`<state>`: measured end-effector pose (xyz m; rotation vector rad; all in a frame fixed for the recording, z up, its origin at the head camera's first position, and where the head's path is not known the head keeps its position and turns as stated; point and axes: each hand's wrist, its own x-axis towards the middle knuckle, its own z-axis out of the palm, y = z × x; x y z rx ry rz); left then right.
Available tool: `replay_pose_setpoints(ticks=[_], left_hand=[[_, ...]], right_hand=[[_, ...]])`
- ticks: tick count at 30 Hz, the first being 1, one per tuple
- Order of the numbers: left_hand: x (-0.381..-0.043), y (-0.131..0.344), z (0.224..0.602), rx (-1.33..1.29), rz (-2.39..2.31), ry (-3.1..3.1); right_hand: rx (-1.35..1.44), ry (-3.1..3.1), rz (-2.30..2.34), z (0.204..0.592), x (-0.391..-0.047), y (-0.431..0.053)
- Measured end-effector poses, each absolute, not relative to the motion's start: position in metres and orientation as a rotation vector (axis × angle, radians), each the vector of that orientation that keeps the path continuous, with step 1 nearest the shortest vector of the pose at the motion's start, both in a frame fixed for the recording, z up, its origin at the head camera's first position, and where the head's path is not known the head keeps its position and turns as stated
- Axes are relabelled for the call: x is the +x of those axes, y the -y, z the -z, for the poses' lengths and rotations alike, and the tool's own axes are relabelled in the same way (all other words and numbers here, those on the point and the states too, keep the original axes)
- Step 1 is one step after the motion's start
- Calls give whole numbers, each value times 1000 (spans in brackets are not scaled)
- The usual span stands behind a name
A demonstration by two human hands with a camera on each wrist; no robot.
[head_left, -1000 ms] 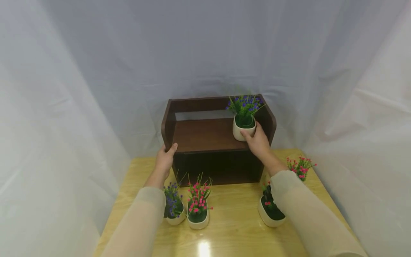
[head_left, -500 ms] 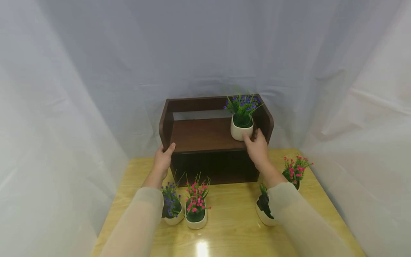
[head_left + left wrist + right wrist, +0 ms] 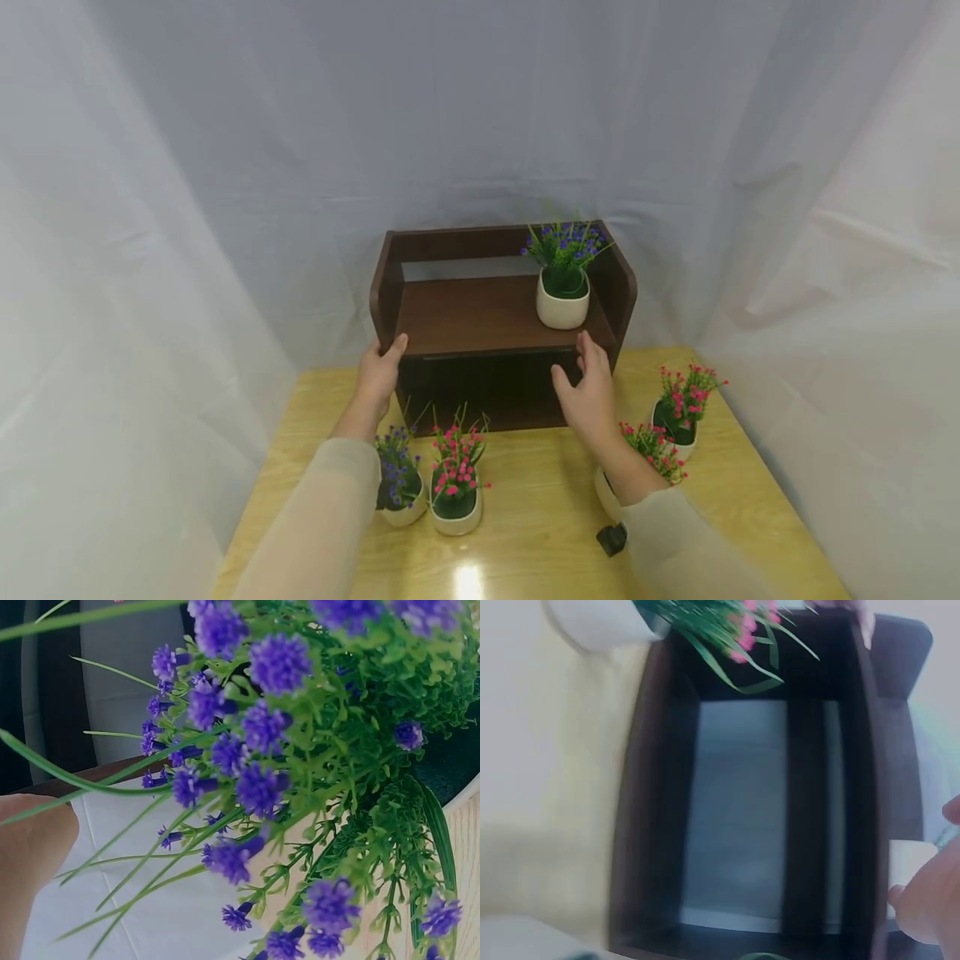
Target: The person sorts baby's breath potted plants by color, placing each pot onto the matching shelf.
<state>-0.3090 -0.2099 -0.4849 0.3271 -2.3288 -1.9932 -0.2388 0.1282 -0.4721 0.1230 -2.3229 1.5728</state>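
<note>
In the head view a dark brown wooden shelf (image 3: 472, 312) stands at the back of the table. My left hand (image 3: 377, 372) grips its left front edge, with the thumb on top of the board. On the right of the upper board sits a white pot of purple flowers (image 3: 562, 310), upright. Just in front of that pot, my right hand (image 3: 588, 392) is held in the air, fingers extended, holding nothing. Purple flowers in a pot (image 3: 259, 727) fill the left wrist view. The right wrist view shows the shelf's open lower compartment (image 3: 735, 817) and part of my right hand (image 3: 934, 900).
Near the left forearm stand a pot of purple flowers (image 3: 405, 510) and a pot of pink flowers (image 3: 457, 521). Two more pink-flowered pots, one nearer (image 3: 606, 493) and one farther (image 3: 682, 446), are by the right forearm. White curtains (image 3: 480, 108) surround the wooden table (image 3: 532, 533).
My right hand has let go of the purple-flowered pot on the upper board and drawn back toward me and down. The left hand keeps its grip on the shelf.
</note>
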Motion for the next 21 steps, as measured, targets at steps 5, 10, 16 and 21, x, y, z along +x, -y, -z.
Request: replay_pose_setpoints(ticks=[5, 10, 16, 21], left_hand=[[-309, 211, 485, 324, 1981, 2350], [-308, 212, 485, 330, 2001, 2332], [-308, 212, 485, 325, 1979, 2366], [-310, 213, 486, 337, 1974, 2376]], right_hand=[[158, 2332, -1590, 508, -211, -124], [163, 2422, -1565, 546, -188, -118], [167, 2516, -1557, 587, -165, -111], [204, 2615, -1564, 615, -151, -102]])
